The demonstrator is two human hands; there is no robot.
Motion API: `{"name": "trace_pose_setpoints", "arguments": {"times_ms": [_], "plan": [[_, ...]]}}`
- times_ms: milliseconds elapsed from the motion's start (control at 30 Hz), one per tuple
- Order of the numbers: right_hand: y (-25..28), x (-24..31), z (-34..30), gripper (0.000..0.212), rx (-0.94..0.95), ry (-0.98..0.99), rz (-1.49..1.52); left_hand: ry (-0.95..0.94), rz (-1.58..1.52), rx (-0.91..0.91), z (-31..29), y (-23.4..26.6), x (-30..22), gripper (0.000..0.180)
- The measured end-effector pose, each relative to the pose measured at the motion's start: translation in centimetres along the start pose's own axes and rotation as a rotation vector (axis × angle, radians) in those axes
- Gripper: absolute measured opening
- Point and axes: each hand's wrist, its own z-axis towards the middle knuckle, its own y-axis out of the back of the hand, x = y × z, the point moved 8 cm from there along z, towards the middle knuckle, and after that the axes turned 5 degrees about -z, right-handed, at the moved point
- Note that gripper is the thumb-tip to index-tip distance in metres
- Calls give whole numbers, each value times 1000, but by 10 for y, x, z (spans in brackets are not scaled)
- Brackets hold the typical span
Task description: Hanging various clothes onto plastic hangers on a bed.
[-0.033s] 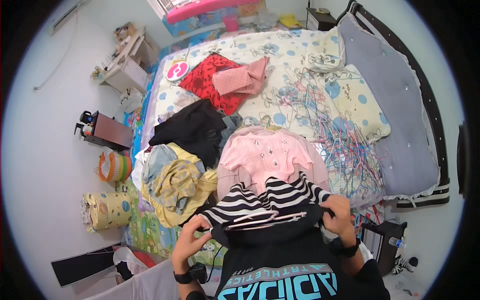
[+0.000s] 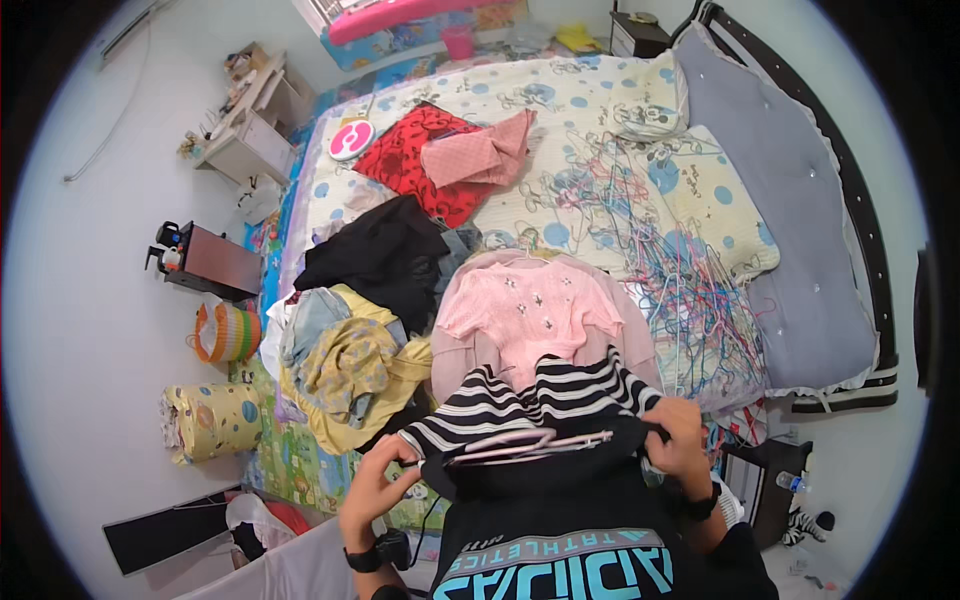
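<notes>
Stretched between my two hands is a black-and-white striped garment [image 2: 480, 409] with a wide black edge; whether it is a top or a skirt I cannot tell. My left hand [image 2: 380, 485] pinches that edge at its left end, and my right hand [image 2: 678, 440] grips the right end. A pale pink clothes hanger [image 2: 520, 445] shows in the opening between them, partly hidden by the cloth. Just beyond, a pink short-sleeved knit top [image 2: 535, 310] lies flat over a paler pink garment [image 2: 458, 365] on the bed.
Left on the bed are a black garment [image 2: 375, 250] and a yellow clothes heap [image 2: 345, 370]. Red cloth [image 2: 400, 155] with folded pink cloth [image 2: 465, 160] lies farther back. Many tangled hangers [image 2: 690, 305] spread at right, near pillows [image 2: 715, 195]. An orange-striped basket [image 2: 228, 333] stands left.
</notes>
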Motion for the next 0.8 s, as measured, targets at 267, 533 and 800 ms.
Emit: {"name": "trace_pose_setpoints", "arguments": {"times_ms": [267, 533, 800], "plan": [[34, 5, 8, 21, -49, -112, 119, 176, -160, 42, 17, 5, -22, 24], [-114, -198, 29, 19, 72, -446, 135, 167, 72, 67, 196, -43, 125, 11], [-216, -458, -79, 32, 356, -704, -330, 263, 214, 125, 210, -137, 319, 29]]}}
